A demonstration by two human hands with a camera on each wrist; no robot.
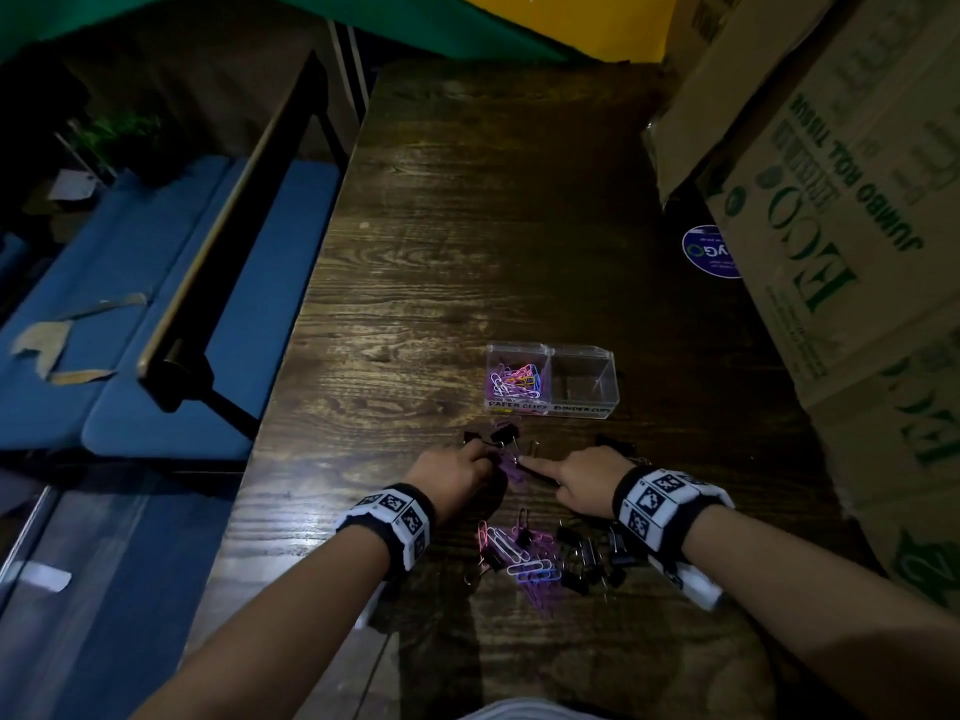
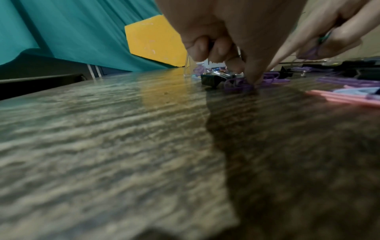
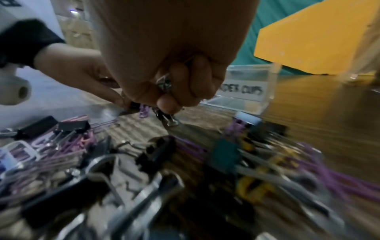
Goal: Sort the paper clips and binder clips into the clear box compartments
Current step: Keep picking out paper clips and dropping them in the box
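The clear box [image 1: 551,350] stands mid-table; its left compartment holds coloured paper clips [image 1: 517,380], and its right compartment [image 1: 584,381], labelled binder clips, looks empty. My left hand [image 1: 457,467] has curled fingers, and one fingertip [image 2: 252,81] pins a purple paper clip [image 2: 236,85] to the table beside a black binder clip [image 2: 210,80]. My right hand [image 1: 576,478] points its index finger at the same clip. Its other fingers curl round a few small clips [image 3: 164,82]. A mixed pile of paper clips [image 1: 519,561] and black binder clips [image 1: 587,556] lies near me.
Big cardboard boxes [image 1: 831,200] crowd the table's right side. The dark wooden table [image 1: 467,226] drops off at its left edge towards blue benches [image 1: 156,304]. A few more black binder clips [image 1: 501,436] lie just in front of the box.
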